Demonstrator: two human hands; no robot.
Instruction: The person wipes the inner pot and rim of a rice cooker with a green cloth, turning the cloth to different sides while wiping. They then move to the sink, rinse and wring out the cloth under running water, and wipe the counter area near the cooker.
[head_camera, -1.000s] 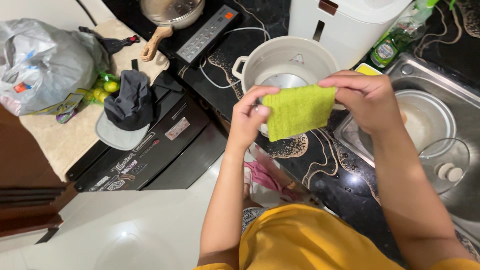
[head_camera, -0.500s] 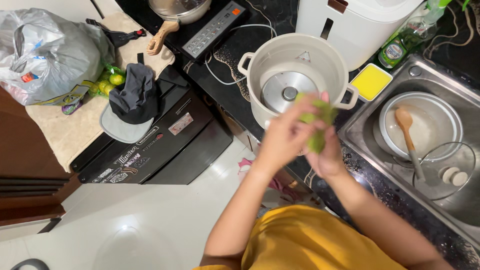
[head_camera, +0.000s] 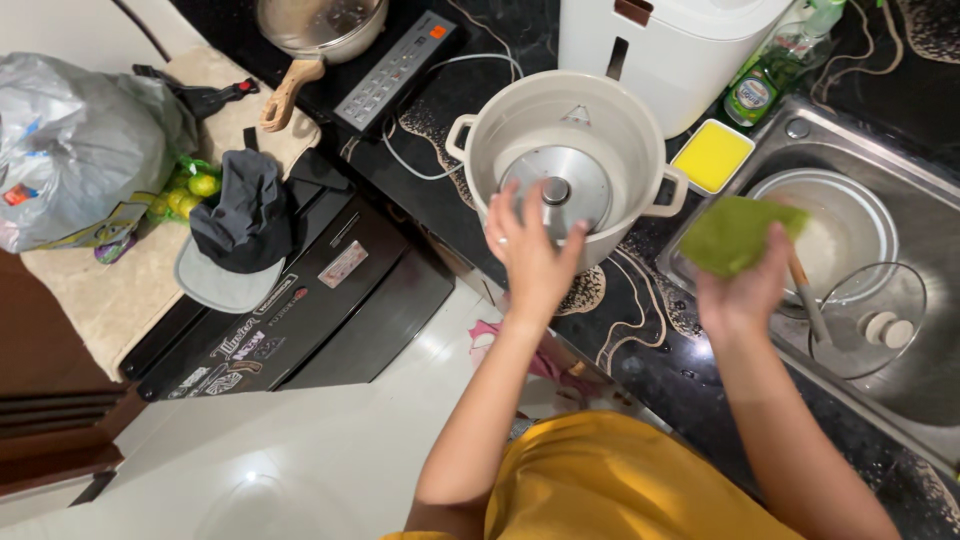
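Cooker pot, a wide cream vessel with two side handles, stands on the dark patterned surface right under the left hand; the spread, open fingers lie on its near rim, gripping nothing. Inside it, just beyond those fingertips, sits a round metal lid with a central knob. Past the pot, farther from the fingers, stands a tall white appliance. To the right of the right hand lies a steel sink holding a white bowl, a wooden spoon and a glass lid. Off to the left of the left fingers, well apart, are a grey plastic bag, a black box and a dark cap on it. The right fingers are closed on a green cloth, held over the sink's near edge. Just beyond the cloth rests a yellow sponge, with a green bottle farther on.
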